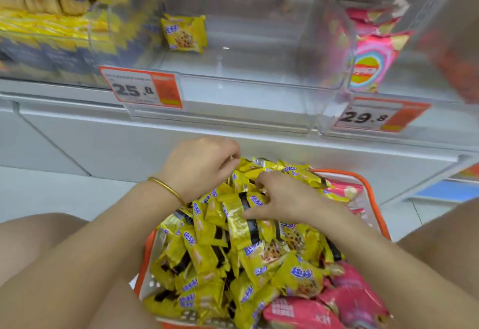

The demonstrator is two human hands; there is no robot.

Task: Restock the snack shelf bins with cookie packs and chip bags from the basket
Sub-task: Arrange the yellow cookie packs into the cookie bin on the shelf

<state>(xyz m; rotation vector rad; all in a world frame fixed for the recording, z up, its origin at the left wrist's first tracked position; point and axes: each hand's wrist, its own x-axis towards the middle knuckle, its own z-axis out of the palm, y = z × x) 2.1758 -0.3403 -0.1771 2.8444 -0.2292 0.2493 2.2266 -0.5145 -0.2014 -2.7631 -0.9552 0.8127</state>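
A white shelf (233,131) runs above and beyond the orange basket (344,173), which sits low between the person's knees. On the shelf, straight past the basket, stands a wide clear bin (259,69), with a narrower clear bin (420,74) beside it towards the basket's right. A heap of yellow cookie packs (233,251) fills most of the basket, and pink chip bags (350,300) lie along its right side and near corner. The left hand (202,165) is at the basket's far left edge, fingers curled down and gripping packs at the top of the heap. The right hand (287,199) lies on the heap's middle, fingers bent round packs, the thumb against one. A lone cookie pack (183,33) stands in the wide bin, well apart from both hands. More chip bags (368,64) stand in the narrower bin. Price tags (141,87) hang on the bin fronts above the basket.
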